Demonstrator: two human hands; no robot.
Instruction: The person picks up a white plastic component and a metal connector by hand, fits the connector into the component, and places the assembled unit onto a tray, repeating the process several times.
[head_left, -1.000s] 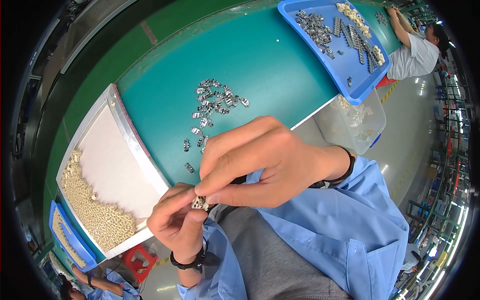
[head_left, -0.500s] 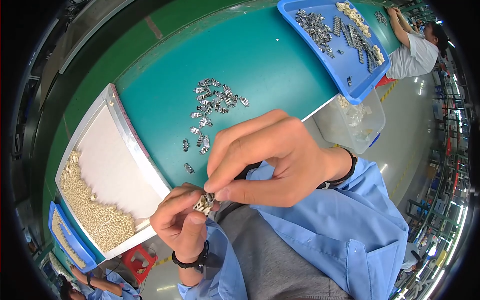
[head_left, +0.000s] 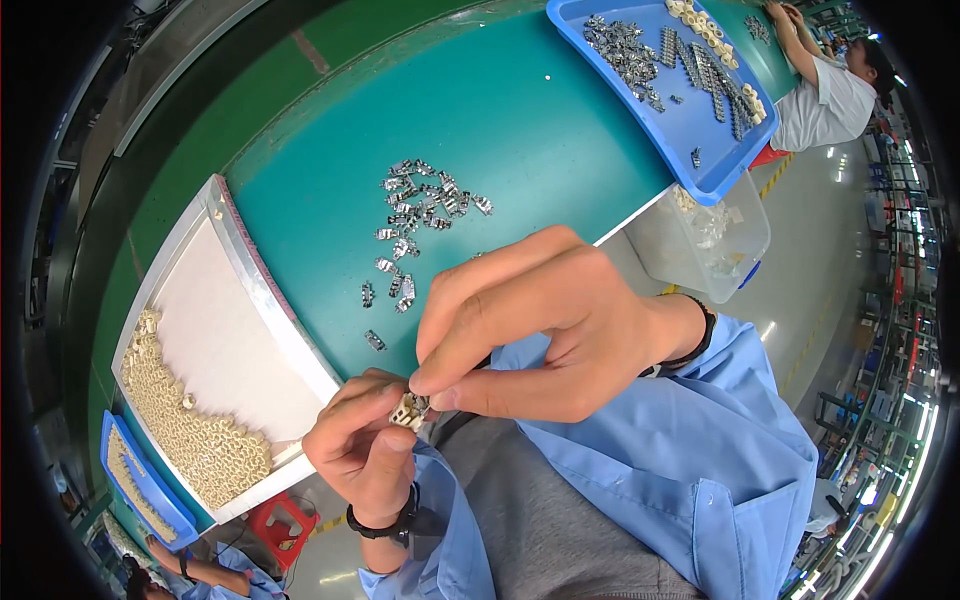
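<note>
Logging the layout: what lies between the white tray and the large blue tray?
Mainly loose metal parts on the green tabletop, as the head view shows.

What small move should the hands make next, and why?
Probably a gentle press with the right hand while the left hand holds steady: the left pinches a small cream part, and the right thumb and forefinger close around a grey metal piece right against it. The fingers partly hide the join, so I can't tell whether it is seated.
</note>
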